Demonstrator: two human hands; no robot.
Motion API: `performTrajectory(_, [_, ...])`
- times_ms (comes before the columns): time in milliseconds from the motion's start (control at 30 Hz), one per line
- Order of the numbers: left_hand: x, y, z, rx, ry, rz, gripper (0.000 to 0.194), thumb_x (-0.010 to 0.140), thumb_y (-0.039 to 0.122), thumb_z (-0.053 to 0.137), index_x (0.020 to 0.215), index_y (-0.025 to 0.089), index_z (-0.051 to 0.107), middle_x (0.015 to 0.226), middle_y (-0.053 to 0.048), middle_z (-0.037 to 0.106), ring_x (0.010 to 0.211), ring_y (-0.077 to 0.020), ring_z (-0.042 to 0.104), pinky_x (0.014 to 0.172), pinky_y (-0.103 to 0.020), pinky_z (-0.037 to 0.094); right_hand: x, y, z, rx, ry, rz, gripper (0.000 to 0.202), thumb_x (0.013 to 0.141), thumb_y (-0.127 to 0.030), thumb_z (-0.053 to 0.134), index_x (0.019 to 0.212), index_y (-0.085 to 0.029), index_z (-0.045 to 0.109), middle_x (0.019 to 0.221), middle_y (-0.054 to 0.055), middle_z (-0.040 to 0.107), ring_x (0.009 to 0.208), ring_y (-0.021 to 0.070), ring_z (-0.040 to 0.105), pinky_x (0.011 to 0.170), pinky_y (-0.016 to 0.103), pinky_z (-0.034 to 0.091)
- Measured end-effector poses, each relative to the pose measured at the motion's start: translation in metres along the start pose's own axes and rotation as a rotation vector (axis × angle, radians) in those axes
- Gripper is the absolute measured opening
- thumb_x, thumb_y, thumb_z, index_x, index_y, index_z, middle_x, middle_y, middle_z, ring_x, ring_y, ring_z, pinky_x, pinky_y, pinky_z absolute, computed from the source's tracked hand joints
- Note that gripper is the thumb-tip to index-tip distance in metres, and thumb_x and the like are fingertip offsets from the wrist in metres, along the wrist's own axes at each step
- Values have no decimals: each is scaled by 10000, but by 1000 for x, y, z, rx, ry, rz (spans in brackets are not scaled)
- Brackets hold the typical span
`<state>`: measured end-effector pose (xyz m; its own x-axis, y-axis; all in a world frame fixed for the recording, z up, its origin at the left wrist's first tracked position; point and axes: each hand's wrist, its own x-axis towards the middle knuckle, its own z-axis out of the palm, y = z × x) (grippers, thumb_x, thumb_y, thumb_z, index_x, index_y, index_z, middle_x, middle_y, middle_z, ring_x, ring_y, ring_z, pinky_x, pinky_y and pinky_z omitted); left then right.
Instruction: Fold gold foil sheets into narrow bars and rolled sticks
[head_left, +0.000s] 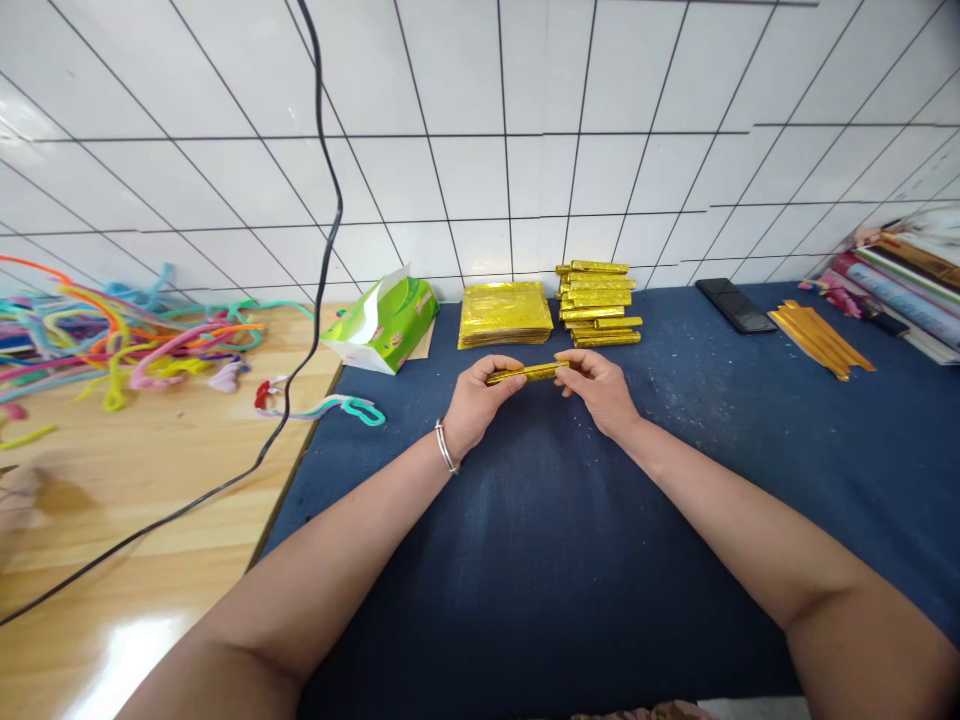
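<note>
A narrow rolled strip of gold foil paper (538, 372) is held level above the dark blue cloth. My left hand (480, 397) pinches its left end between thumb and fingers, a silver bangle on that wrist. At the other end, my right hand (598, 391) closes its thumb and fingers on the roll. Just beyond my hands lies a flat stack of gold foil sheets (505, 312). To the right of that stack, several gold rolls (598, 300) are piled on one another.
A green tissue pack (397, 322) stands left of the sheets. Fuzzy coloured stems (120, 335) cover the wooden table (187, 450), crossed by a black cable (328, 240). At right are a black phone (735, 305), flat golden strips (821, 338) and stacked books (911, 290). Behind is a tiled wall.
</note>
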<state>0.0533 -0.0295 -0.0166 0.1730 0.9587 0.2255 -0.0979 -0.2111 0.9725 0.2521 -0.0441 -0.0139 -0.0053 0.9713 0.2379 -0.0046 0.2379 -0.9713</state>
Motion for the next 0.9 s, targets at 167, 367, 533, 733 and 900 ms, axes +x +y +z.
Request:
performTrajectory(167, [0, 1, 0, -1, 10, -7, 244, 709, 294, 751, 905, 169, 677, 847, -16, 644, 728, -105, 585, 706, -233, 469, 0, 0, 0, 28, 4, 6, 342, 754, -405, 695, 1054, -247, 650, 868, 1, 645, 689, 122, 613, 582, 266, 509])
performTrajectory(367, [0, 2, 0, -21, 8, -18, 245, 706, 304, 751, 893, 162, 678, 833, -18, 654, 724, -109, 598, 723, -244, 475, -1, -2, 0, 17, 0, 5, 281, 767, -405, 686, 979, -221, 670, 816, 6, 663, 670, 130, 628, 592, 276, 518])
performTrajectory(533, [0, 1, 1, 4, 5, 13, 232, 713, 307, 747, 877, 161, 673, 904, -26, 651, 746, -107, 586, 738, -247, 473, -1, -1, -1, -21, 3, -2, 256, 780, -426, 666, 911, -207, 675, 768, 11, 665, 678, 142, 634, 618, 291, 524])
performTrajectory(733, [11, -1, -20, 252, -108, 125, 201, 745, 317, 716, 872, 170, 666, 941, -37, 649, 845, -137, 591, 806, -275, 468, -1, -2, -1, -248, -24, -59, 231, 813, -416, 616, 921, -221, 674, 831, 16, 675, 738, 156, 616, 672, 310, 509])
performTrajectory(900, [23, -6, -43, 555, -356, 148, 146, 784, 301, 665, 882, 193, 677, 889, -24, 642, 806, -140, 594, 761, -279, 472, 0, -1, 1, -668, -128, -196, 128, 828, -304, 595, 901, -250, 685, 899, 6, 697, 872, 187, 592, 828, 356, 448])
